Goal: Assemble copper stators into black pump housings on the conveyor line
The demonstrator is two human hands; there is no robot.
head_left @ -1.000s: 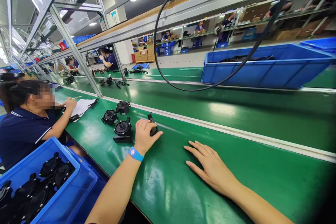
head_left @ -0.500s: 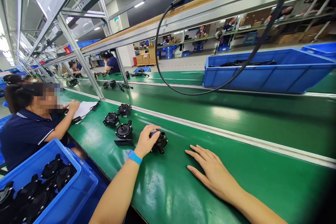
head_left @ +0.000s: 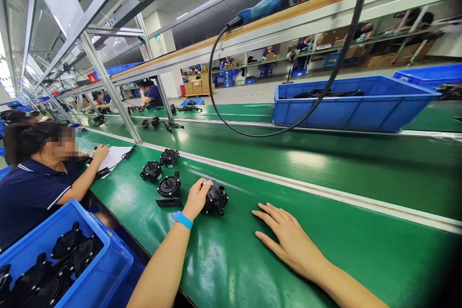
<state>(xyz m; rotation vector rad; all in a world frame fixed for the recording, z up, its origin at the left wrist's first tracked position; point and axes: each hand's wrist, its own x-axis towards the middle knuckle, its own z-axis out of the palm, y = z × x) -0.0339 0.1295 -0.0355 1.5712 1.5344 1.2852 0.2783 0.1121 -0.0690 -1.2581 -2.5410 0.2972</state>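
Green benchtop (head_left: 231, 262) is lying beneath a black pump (head_left: 218, 196), right of three similar pumps (head_left: 169, 186), the left hand (head_left: 197, 199) gripping its left side only, possibly risking tipping, the right hand (head_left: 287, 237) splayed, empty, farther right.

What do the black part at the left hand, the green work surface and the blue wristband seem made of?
Black part: probably moulded plastic, satin, given its even black and soft highlights.
Green work surface: likely a rubber or vinyl sheet, glossy, with ripples and bright reflections.
Blue wristband: smooth-looking and evenly coloured, perhaps plastic or fabric; too small to tell.
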